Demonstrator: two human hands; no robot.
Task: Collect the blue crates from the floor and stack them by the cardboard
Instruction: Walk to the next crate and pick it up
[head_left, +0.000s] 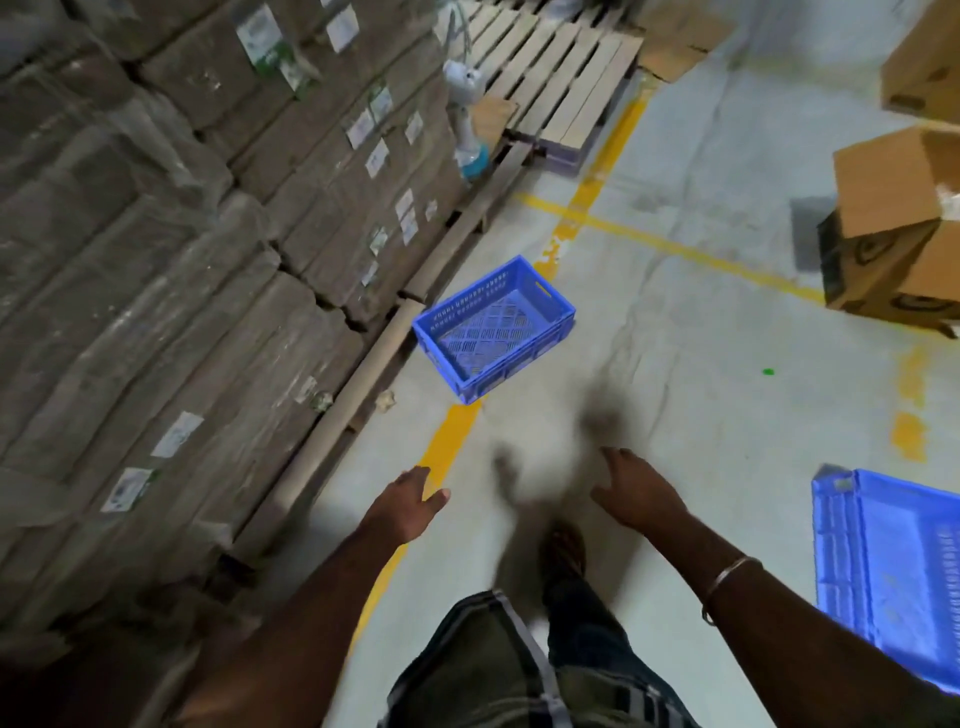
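Nearest, two bare forearms reaching forward and down over the floor (675, 364); left hand (408, 506) and right hand (641, 496) both empty, fingers (613, 457) loosely apart, clamped on nothing, blurred by motion. Ahead and well apart from both hands, an empty blue crate (493, 327), upright on the floor, just beside the wall of wrapped cardboard boxes (182, 234) to the left and partly over a yellow floor line (447, 436). Probably light and stiff, being moulded plastic with a lattice base and perforated walls; unlikely to flex or break, smooth enough to slip if pinched by a wall only. Best hold, by the look of it: the slot handle (540, 288) in the far short end, and presumably a matching one in the near end, or the rim on two opposite sides. Second blue crate (893, 571) at the lower right edge, near the right forearm, cut off by the frame; no contact with either crate yet.
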